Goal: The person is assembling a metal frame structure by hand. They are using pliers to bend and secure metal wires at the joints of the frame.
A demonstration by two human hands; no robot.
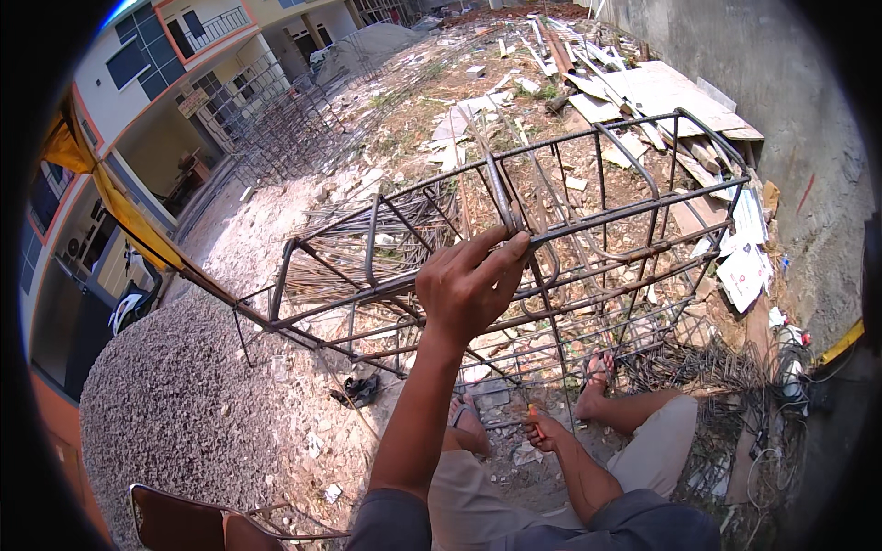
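A long cage of steel reinforcing bars stretches across in front of me, its bent stirrups spaced along the straight bars. My left hand is raised to its upper near bar, fingers closed around the spot where a stirrup meets it. Lower down, close to my knees, my right hand is closed on a small orange-handled tool; its working end is too small to make out. The right hand is beside the lower part of the cage, between my sandalled feet.
Grey gravel is heaped at the left, near a brown chair. Loose steel rods lie beyond the cage. Cut bars and wire lie at the right, near boards along a concrete wall. A black bag-like item lies on the ground.
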